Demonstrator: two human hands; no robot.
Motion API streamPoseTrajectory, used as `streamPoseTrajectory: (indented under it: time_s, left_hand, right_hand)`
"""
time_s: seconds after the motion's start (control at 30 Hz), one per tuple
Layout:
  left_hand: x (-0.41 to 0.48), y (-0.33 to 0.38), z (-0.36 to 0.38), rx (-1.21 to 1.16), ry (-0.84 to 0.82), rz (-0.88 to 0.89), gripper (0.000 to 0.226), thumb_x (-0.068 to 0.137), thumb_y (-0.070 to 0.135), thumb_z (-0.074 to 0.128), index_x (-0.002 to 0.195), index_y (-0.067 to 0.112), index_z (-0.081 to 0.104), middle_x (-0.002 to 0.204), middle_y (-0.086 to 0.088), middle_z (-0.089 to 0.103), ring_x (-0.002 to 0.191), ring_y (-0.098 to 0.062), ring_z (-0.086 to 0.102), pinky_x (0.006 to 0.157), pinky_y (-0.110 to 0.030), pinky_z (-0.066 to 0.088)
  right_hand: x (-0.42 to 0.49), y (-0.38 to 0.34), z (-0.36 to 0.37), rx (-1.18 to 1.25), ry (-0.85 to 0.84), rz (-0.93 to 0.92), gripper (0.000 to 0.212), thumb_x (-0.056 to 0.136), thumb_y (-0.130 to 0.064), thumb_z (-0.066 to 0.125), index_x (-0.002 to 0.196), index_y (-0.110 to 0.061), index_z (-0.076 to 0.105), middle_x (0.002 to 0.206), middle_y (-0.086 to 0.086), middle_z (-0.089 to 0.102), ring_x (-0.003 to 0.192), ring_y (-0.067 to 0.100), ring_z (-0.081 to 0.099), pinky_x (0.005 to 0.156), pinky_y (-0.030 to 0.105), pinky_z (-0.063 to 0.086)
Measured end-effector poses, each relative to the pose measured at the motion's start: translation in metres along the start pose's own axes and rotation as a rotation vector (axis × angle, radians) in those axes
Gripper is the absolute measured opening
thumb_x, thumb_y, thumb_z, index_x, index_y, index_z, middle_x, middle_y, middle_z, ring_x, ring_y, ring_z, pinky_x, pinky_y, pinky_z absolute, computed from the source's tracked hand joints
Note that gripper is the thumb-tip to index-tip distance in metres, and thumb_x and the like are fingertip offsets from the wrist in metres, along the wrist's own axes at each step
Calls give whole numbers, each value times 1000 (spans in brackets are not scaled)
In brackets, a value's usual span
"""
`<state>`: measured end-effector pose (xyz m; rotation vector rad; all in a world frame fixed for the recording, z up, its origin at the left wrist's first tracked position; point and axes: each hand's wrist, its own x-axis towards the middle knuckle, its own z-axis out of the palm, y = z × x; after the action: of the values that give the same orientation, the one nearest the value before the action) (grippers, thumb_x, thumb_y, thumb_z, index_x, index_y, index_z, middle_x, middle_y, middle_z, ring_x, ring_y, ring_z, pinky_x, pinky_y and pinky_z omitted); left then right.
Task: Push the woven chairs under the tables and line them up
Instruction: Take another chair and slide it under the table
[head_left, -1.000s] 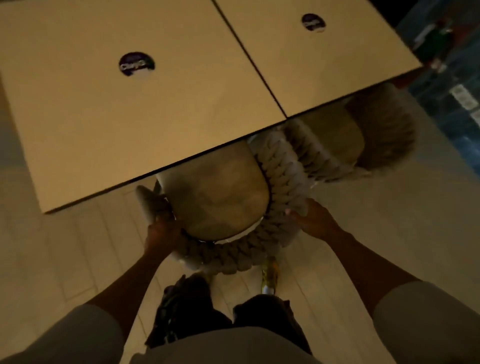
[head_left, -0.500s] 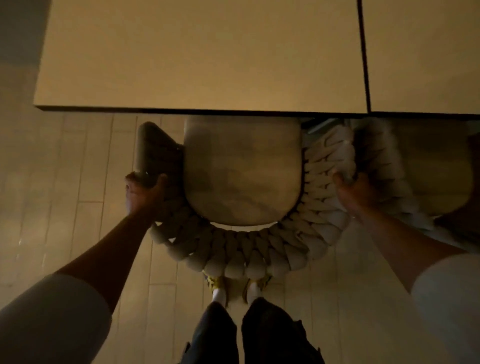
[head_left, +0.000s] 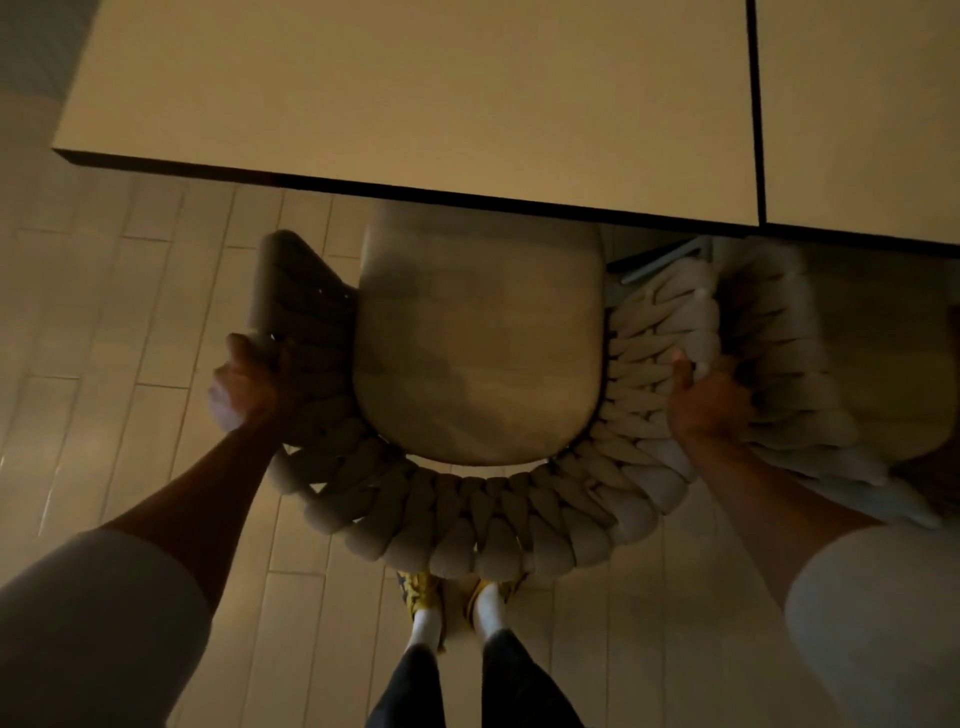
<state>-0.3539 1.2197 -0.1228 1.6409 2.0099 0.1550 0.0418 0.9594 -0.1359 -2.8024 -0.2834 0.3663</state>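
Note:
A beige woven chair (head_left: 478, 525) with a curved braided back and a padded seat stands right below me, the front of its seat tucked under the near edge of a pale table (head_left: 415, 104). My left hand (head_left: 249, 384) grips the left arm of the chair's back. My right hand (head_left: 706, 400) grips the right arm, where it touches a second woven chair (head_left: 779, 364) on the right. That second chair is partly under the adjoining table (head_left: 862, 104) and cut off by the frame edge.
The two tables meet at a dark seam (head_left: 756, 109). My feet in yellow shoes (head_left: 457, 597) stand just behind the chair's back. Pale tiled floor (head_left: 130, 312) spreads to the left of the chair and behind it.
The view has swung from slanted to nearly square on the table edge. The chair has turned to face the table, and both hands have slid forward along its arms.

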Motion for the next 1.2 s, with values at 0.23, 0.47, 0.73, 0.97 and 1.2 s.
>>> streamPoseTrajectory:
  time_s: [0.23, 0.47, 0.73, 0.97, 1.2]
  left_hand:
    - [-14, -41, -18, 15, -30, -17, 42, 99, 57, 55, 117, 22, 40, 102, -24, 64, 90, -45, 67, 80, -63, 58]
    - [-13, -51, -14, 17, 9, 8, 40, 99, 55, 56, 112, 20, 42, 96, -26, 65, 87, -45, 67, 82, -61, 57]
    - [-1, -60, -5, 38, 36, 42, 37, 99, 53, 58, 112, 22, 43, 94, -21, 66, 85, -43, 68, 79, -59, 58]
    - [10, -65, -14, 53, 10, 63, 33, 99, 53, 58, 109, 25, 43, 86, -16, 64, 75, -37, 64, 69, -53, 57]
    - [18, -78, -33, 26, -8, 68, 30, 102, 38, 61, 118, 17, 46, 89, -18, 59, 78, -38, 62, 67, -50, 51]
  right_hand:
    - [-39, 5, 1, 0, 0, -6, 58, 104, -47, 53, 130, 4, 49, 120, 37, 61, 108, 52, 60, 83, 51, 47]
    - [-49, 9, 2, 9, 16, -25, 59, 103, -50, 53, 127, 4, 49, 117, 37, 63, 105, 53, 62, 79, 52, 48]
    - [-52, 14, 3, 0, 13, -23, 57, 103, -48, 54, 128, 3, 48, 118, 33, 64, 107, 50, 62, 82, 52, 48]
    - [-70, 12, 5, 21, 26, 7, 51, 103, -42, 57, 120, 5, 50, 108, 36, 65, 101, 51, 64, 78, 49, 47]
    - [-89, 0, 14, 11, 33, -26, 46, 102, -42, 57, 114, 2, 48, 103, 35, 66, 93, 51, 66, 70, 45, 44]
